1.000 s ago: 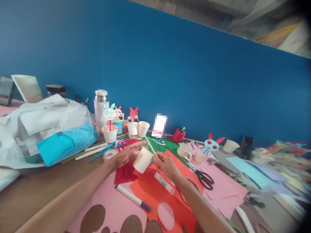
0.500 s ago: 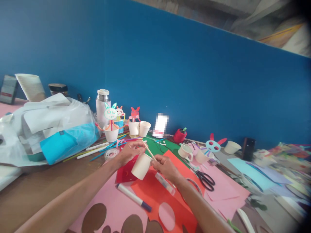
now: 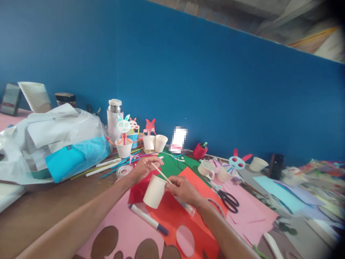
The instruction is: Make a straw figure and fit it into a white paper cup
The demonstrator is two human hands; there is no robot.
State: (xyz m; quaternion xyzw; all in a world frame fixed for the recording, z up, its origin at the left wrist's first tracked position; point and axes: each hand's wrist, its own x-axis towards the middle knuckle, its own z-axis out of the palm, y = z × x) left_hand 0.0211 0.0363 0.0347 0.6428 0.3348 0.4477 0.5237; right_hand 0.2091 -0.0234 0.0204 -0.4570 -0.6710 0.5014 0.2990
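My right hand (image 3: 180,187) is closed on the rim of a white paper cup (image 3: 154,192) and on the lower part of a thin pale stick (image 3: 161,173). The cup is tilted, and the stick slants up and left across its mouth. Behind the stick's upper end is my left hand (image 3: 145,168), its fingers stretched to the right and not visibly wrapped around anything. Red paper (image 3: 138,192) lies under the cup. A white marker with a dark cap (image 3: 148,219) rests below it. By my right wrist is a clear tube (image 3: 188,208), partly covered.
Black-handled scissors (image 3: 228,200) lie right, near a mug (image 3: 206,169). Paper-cup rabbit figures (image 3: 123,148) stand at the back left before a thermos (image 3: 115,118). A plastic bag (image 3: 61,140) fills the left. A blue wall (image 3: 215,79) closes the back.
The stick has swung down to the left, its upper end now in front of my left hand. The cup has dropped slightly and shifted left. My left fingers have straightened from a pinch near the stick.
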